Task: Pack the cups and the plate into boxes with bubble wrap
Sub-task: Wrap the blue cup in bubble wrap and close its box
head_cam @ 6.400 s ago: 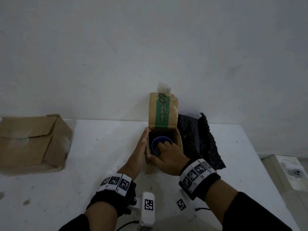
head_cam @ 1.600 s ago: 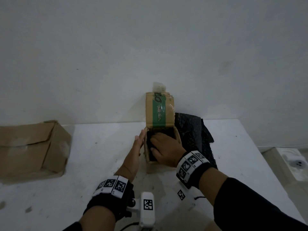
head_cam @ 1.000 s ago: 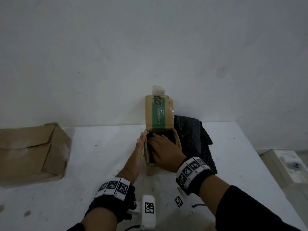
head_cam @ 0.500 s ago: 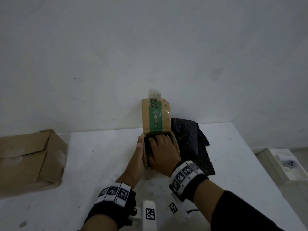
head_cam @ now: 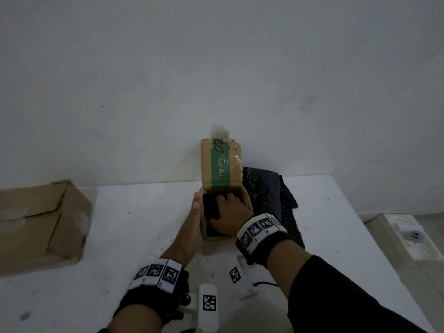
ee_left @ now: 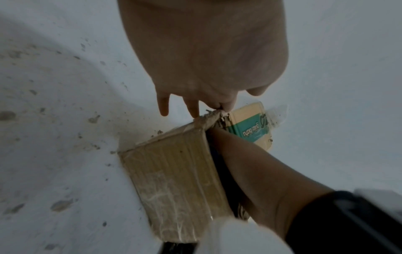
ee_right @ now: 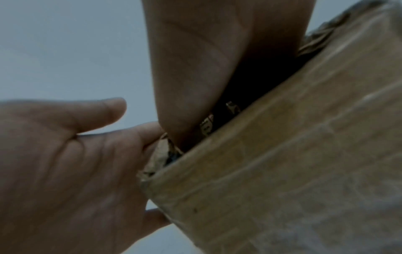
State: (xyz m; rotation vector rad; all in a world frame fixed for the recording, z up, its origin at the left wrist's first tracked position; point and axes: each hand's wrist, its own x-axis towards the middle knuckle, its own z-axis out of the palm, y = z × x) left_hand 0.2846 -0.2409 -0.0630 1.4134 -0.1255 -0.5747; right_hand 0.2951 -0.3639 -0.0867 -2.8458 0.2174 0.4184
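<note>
**Both hands at the small box**

Left hand (head_cam: 192,224) lies flat with straight fingers against the outer left wall of the small cardboard box (head_cam: 248,207), fingertips up at its torn top corner. Right hand (head_cam: 229,218) reaches down into the open box, fingers pressed onto dark bubble wrap (head_cam: 210,207) filling the inside; whether they curl round it cannot be told. No cup shows under the wrap.

Going left to right on the white table (head_cam: 120,236): a larger cardboard box (head_cam: 40,222) stands well apart at the left edge; the small box sits in the middle against the wall, its green-striped flap (head_cam: 221,164) upright; a loose heap of black bubble wrap (head_cam: 271,195) lies touching its right side.
</note>
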